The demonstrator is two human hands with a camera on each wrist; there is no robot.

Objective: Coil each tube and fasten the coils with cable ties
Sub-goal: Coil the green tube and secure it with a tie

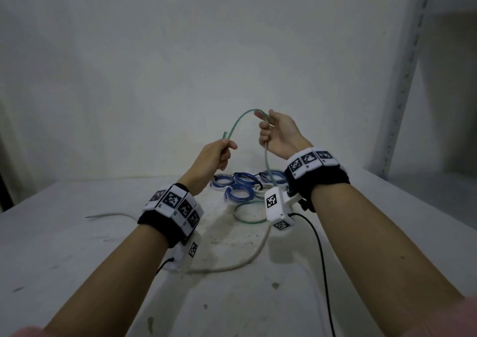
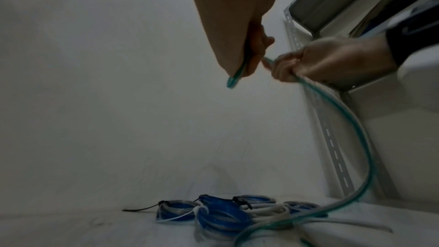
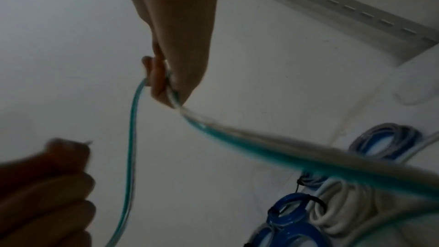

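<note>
Both hands hold a green tube [image 1: 238,119] up above the table [image 1: 77,246]. My left hand [image 1: 219,153] grips its free end, which sticks up out of the fist [image 2: 251,59]. My right hand [image 1: 276,135] grips the tube farther along [image 3: 171,82]; between the hands it arches over. Below the right hand the green tube [image 2: 361,147] hangs down to a loose loop [image 1: 247,212] on the table. Several blue coils [image 1: 238,192] bound with black ties [image 2: 140,208] lie at the back of the table.
A loose white tube [image 1: 247,256] curves across the table toward my left wrist. A white coil [image 3: 332,213] lies among the blue ones. A slotted metal shelf upright [image 1: 407,65] stands at the right. A bare wall [image 1: 154,52] is behind the table.
</note>
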